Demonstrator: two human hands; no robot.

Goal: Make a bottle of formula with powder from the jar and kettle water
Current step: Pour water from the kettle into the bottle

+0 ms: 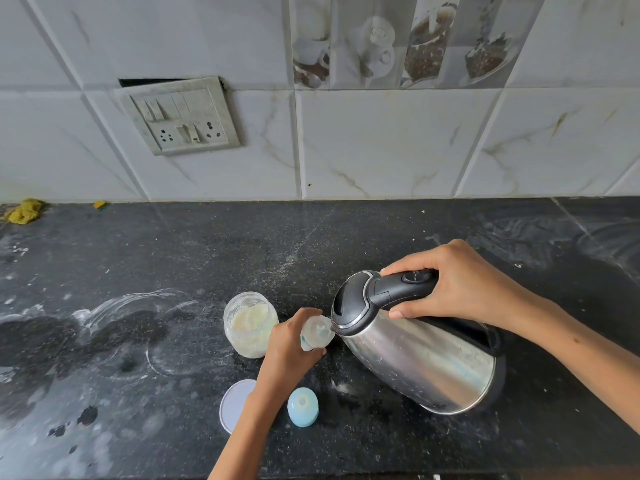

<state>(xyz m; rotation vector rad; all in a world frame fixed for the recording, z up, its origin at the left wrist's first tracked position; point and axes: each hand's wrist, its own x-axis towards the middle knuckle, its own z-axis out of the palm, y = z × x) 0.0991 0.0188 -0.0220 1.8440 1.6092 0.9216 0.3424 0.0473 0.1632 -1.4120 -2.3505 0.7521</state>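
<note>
My right hand (460, 282) grips the black handle of a steel kettle (415, 358), which is tilted to the left, spout down. The spout touches the open mouth of a small clear baby bottle (317, 332). My left hand (289, 348) holds that bottle upright on the dark counter. Just left of the bottle stands an open glass jar (250, 323) with pale powder inside. The jar's white lid (233, 405) lies flat near my left forearm. A light blue bottle cap (302, 407) rests beside it.
The black stone counter (173, 265) is streaked with white powder and damp patches. A yellow cloth (24, 211) lies at the far left by the tiled wall. A switch and socket plate (183, 116) hangs on the wall.
</note>
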